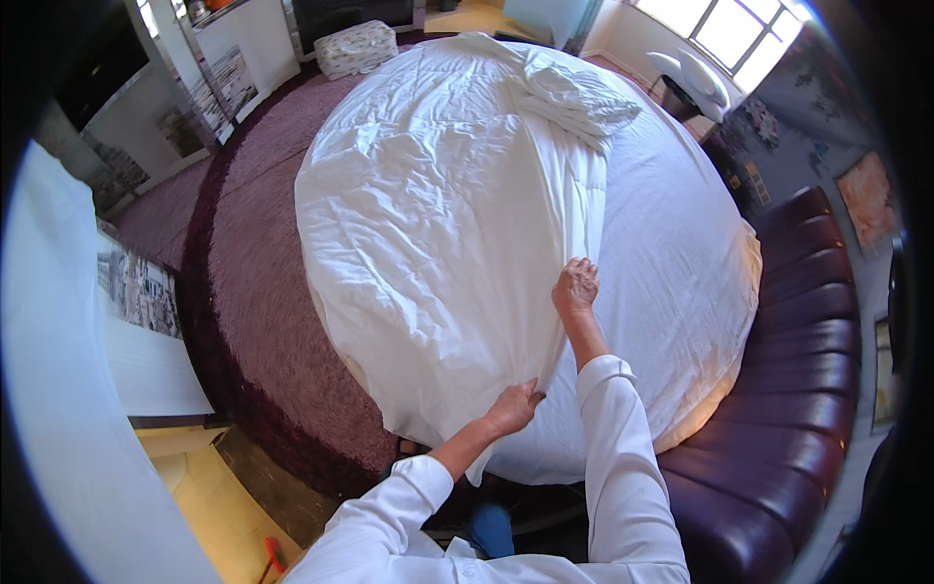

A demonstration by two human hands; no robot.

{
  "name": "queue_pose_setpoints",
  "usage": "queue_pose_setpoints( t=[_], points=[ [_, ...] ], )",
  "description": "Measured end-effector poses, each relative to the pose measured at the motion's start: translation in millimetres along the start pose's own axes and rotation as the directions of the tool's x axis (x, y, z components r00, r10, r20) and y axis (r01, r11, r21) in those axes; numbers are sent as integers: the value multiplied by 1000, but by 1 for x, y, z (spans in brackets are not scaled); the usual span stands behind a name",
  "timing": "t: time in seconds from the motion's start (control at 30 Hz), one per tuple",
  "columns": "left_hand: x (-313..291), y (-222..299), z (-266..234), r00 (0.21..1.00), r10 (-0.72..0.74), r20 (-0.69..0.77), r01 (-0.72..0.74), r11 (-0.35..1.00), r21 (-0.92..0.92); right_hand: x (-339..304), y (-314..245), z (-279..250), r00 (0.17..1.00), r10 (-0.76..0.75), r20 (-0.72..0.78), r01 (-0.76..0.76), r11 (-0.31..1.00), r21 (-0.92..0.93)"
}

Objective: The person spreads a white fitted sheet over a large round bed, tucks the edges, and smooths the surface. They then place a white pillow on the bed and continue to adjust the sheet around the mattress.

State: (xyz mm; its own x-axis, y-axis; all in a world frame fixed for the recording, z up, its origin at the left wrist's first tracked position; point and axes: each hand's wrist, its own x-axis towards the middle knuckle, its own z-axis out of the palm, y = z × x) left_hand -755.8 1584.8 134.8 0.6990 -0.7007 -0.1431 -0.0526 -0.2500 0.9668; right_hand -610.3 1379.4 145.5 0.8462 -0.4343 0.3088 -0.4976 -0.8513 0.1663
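A curved, dark purple leather headboard (808, 341) anchors a daylit room, a grey wall (827, 161) and orange-toned picture (869, 201) behind it, a bright paned window (744, 34) beyond its far end, and a mauve rug (261, 292) with a deep plum border spread well to its left.

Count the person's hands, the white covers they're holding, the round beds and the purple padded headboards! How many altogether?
Hands: 2, the left hand and the right hand
Held white cover: 1
Round bed: 1
Purple padded headboard: 1
Total: 5
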Motion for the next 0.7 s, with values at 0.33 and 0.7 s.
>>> queue_pose_setpoints(
  t=[0.33, 0.7],
  points=[
    [-14, -2, 55, 996, -9, 92, 2, 997, 76, 41, 104, 64, 968, 201, 152, -232, 945, 229],
    [-47, -59, 85, 844, -326, 427, 107, 880, 462, -175, 276, 156, 742, 386, 548, -645, 190, 740]
  ],
)
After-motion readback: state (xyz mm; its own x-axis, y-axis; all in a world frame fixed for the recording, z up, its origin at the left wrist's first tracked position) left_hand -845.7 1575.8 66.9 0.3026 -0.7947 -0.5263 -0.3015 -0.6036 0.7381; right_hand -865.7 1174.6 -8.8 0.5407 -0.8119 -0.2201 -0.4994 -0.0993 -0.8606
